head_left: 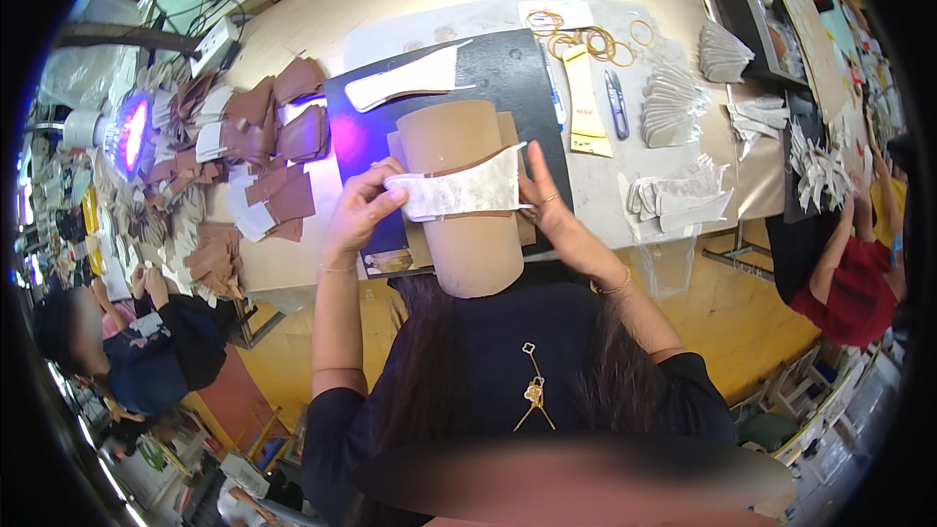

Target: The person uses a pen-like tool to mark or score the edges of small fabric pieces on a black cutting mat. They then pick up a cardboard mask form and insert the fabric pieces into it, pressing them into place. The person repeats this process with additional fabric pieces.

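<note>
Across a tan curved form [476,259], like a half cylinder, lies a white-backed piece with brown edges [464,193], perhaps leather. My left hand [363,207] pinches its left end between thumb and fingers. At the other end, my right hand [558,210] has its fingers stretched out along the edge, touching it, and does not visibly grip. A similar white piece with a brown edge [408,78] rests on the black board [498,63] beyond the form.
Piles of brown and white pieces [249,127] lie left, near a glowing purple lamp [135,134]. Right are thread snips [617,104], a yellow strip [586,102], rubber bands [590,42] and fanned white pieces [673,105]. Other people sit at both sides.
</note>
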A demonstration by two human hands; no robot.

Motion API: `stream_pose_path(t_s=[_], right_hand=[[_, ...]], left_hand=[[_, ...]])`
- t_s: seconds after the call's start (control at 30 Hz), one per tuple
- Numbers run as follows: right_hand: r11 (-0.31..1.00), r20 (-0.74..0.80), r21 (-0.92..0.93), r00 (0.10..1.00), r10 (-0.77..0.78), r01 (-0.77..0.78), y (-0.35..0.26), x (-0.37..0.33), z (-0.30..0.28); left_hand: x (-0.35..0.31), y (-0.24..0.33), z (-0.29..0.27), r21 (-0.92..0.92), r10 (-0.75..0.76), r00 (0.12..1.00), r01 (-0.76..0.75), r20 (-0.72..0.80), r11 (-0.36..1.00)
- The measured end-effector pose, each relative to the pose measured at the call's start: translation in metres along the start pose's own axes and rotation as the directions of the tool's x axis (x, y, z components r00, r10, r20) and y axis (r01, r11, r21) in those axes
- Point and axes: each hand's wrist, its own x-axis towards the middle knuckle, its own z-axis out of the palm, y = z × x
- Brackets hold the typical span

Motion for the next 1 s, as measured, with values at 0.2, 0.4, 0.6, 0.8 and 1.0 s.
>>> stream_pose_path(t_s=[0.2, 0.4, 0.6, 0.8, 1.0], right_hand=[[0.937, -0.426, -0.318, 0.861, -0.278, 0.145, -0.045, -0.034, -0.064], [0.378, -0.517, -0.845, 0.761, -0.392, -0.379, -0.095, -0.123, -0.118], [0.023, -0.511, -0.855, 0.833, -0.210, -0.519, -0.064, -0.162, -0.129], [-0.198, -0.355, -0.889, 0.895, -0.271, -0.413, -0.046, -0.165, -0.139], [-0.216, -0.318, -0.920, 0.945, -0.070, -0.326, -0.057, -0.165, -0.149]], left_hand=[[0.020, 0.039, -0.035, -0.065, 0.221, 0.975, -0.221, -0.010, 0.973], [0.097, 0.031, -0.100, -0.074, 0.077, 0.974, -0.095, -0.215, 0.993], [0.104, 0.008, -0.128, 0.410, -0.144, 0.907, 0.315, -0.396, 0.856], [0.064, 0.027, -0.125, 0.582, 0.120, 0.853, 0.237, -0.509, 0.778], [-0.031, 0.048, -0.175, 0.445, 0.203, 0.643, 0.238, -0.738, 0.863]])
